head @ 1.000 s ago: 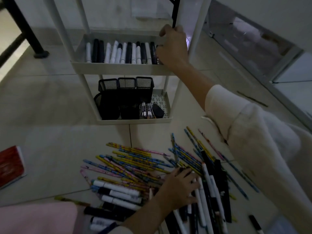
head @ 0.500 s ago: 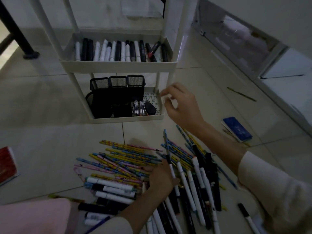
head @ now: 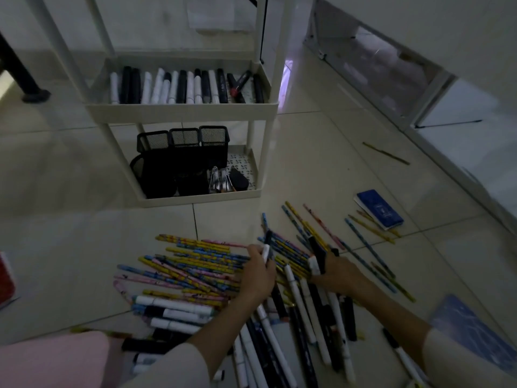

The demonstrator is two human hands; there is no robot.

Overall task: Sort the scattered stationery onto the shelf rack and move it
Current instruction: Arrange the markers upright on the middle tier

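Fingers (head: pixel 252 251) of left hand (head: pixel 258 275) and right hand (head: pixel 340 271) each clamp a black-and-white marker pen (head: pixel 265 252) before the cream plastic shelf rack (head: pixel 181 112), likely for its upper tier.

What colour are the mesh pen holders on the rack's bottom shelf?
The mesh pen holders are black; see head view.

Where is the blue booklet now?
The blue booklet lies on the floor at the right of the head view, beside stray pencils, right of the shelf rack.
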